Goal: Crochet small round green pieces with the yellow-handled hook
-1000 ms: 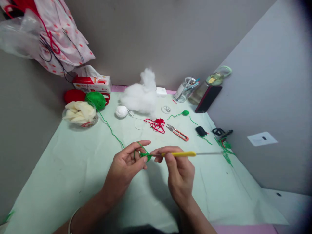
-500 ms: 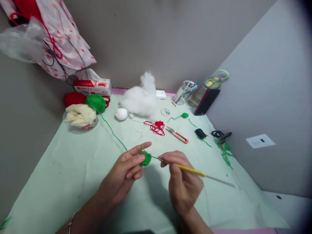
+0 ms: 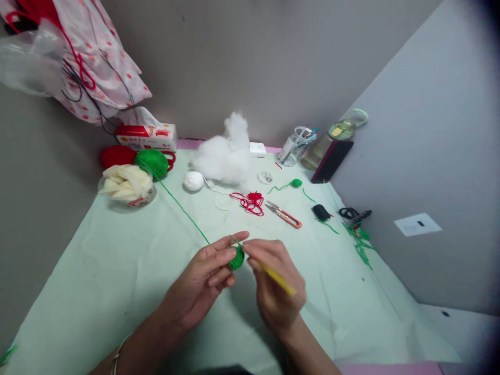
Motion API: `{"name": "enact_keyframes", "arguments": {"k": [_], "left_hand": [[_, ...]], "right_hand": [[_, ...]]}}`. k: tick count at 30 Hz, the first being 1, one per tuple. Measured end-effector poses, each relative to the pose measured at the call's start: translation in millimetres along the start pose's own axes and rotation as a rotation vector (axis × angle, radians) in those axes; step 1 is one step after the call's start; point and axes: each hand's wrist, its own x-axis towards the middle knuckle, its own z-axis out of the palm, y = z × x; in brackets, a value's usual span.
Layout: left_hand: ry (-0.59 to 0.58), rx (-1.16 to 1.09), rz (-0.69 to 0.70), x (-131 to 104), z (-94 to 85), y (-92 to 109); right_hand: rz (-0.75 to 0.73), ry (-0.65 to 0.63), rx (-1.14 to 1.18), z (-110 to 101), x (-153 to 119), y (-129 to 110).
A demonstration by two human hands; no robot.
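Between the thumb and fingers of my left hand [image 3: 209, 271] is a small round green crochet piece [image 3: 236, 258]. Green yarn [image 3: 183, 211] runs from the green yarn ball [image 3: 152, 163] to my left hand, and a strand passes by its raised index finger. My right hand [image 3: 279, 289] is closed around a crochet hook with a yellow handle [image 3: 278, 278]. The hook's tip is at the green piece, hidden by my right fingers.
Snips [image 3: 284, 214], tangled red yarn [image 3: 252, 202], white stuffing [image 3: 222, 159] and a white yarn ball [image 3: 194, 181] lie beyond my hands. A tub [image 3: 128, 187] stands left; a pen cup [image 3: 292, 148], bottle [image 3: 318, 151] and phone [image 3: 332, 161] are back right.
My right hand has moved left, closer to the green piece, and the hook's handle now points more toward me. My left hand has shifted slightly right.
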Motion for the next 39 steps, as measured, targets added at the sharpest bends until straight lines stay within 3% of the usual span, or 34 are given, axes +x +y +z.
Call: {"name": "enact_keyframes", "arguments": {"k": [4,9,15,19,25,33,36,39], "left_hand": [[0.034,0.02,0.069,-1,1.2,3],[-0.012,0.282,0.207,-1,-2.6,-4],[0.026,0.378,0.196,-1,-8.3,-3],[0.042,0.384,0.195,-4,-6.3,-1],[0.091,0.39,0.274,-6,-3.4,0],[0.13,0.354,0.306,-4,-1.4,-8],[0.028,0.194,0.154,-5,1.0,-6],[-0.001,0.07,0.045,-4,1.7,1]], "right_hand": [[0.353,0.079,0.42,-3,7,4],[0.444,0.013,0.397,0,8,4],[0.6,0.068,0.632,-1,9,8],[0.529,0.045,0.565,-3,10,6],[0.301,0.006,0.246,-6,5,-3],[-0.164,-0.126,-0.146,-2,-3,-4],[-0.213,-0.133,-0.288,-1,-5,-4],[-0.075,-0.029,-0.063,-2,-3,-3]]}}
